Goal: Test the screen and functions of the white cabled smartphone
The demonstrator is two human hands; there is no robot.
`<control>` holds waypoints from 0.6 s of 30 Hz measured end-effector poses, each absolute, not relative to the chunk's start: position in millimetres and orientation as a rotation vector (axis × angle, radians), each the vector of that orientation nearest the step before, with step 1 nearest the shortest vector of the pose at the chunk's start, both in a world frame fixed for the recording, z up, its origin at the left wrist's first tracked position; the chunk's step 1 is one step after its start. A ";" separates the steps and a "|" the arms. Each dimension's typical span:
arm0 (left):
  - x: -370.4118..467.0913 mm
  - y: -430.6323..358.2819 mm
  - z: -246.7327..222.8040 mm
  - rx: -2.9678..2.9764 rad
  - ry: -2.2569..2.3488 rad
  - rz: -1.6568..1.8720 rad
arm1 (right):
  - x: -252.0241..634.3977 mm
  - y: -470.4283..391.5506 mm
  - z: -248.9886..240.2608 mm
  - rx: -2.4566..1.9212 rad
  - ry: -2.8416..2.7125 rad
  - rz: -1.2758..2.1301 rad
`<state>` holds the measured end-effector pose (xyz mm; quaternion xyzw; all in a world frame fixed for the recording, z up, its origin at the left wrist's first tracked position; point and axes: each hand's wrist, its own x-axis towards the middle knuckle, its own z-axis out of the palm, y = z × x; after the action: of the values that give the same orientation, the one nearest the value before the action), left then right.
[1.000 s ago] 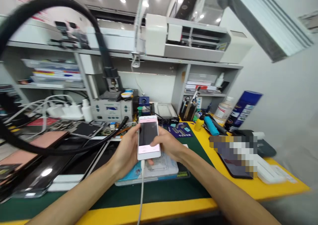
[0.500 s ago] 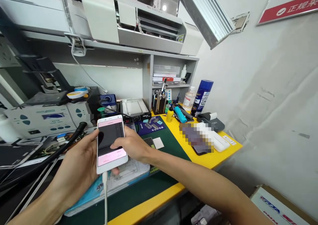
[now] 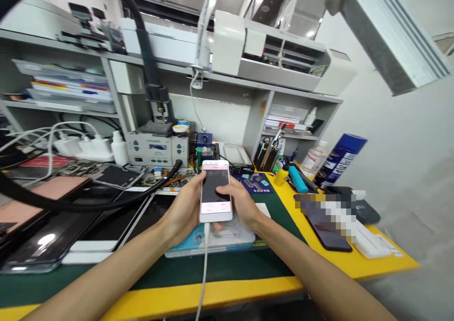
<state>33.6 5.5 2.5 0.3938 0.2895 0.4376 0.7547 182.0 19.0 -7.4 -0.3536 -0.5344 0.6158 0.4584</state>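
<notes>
A white smartphone (image 3: 215, 191) is held upright over the bench, its screen lit pink and white around a dark block. My left hand (image 3: 187, 203) grips the phone's left edge, with the thumb on the front and the other fingers largely hidden behind. On the right edge, my right hand (image 3: 243, 200) also holds the phone, its thumb lying over the screen. A white charging cable (image 3: 205, 264) is plugged into the bottom of the phone and hangs down past the bench's front edge. Beneath the phone lies a flat blue-and-white package (image 3: 227, 243).
Several phones and panels, including a black phone (image 3: 67, 226), lie at left under a black hose (image 3: 117, 203). A rework station (image 3: 156, 148) stands behind. At right are a dark phone (image 3: 328, 231), a yellow bottle (image 3: 281, 175) and a blue spray can (image 3: 342, 160).
The view has swung left, bringing the phones and shelf on the left into sight. Both hands still hold the phone, and the right thumb stays over the screen.
</notes>
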 end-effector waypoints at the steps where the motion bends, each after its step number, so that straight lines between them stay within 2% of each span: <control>1: 32.7 5.7 1.9 0.860 0.626 0.948 | 181.4 18.3 -7.8 -0.892 -1.312 1.511; 18: 27.9 6.7 -1.3 0.834 0.603 0.934 | 196.5 19.8 7.0 -0.840 -1.523 1.712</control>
<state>27.9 6.7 -1.3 0.3842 0.2776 0.4302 0.7683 196.5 19.8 7.0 -0.3232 -0.5860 0.6589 0.3435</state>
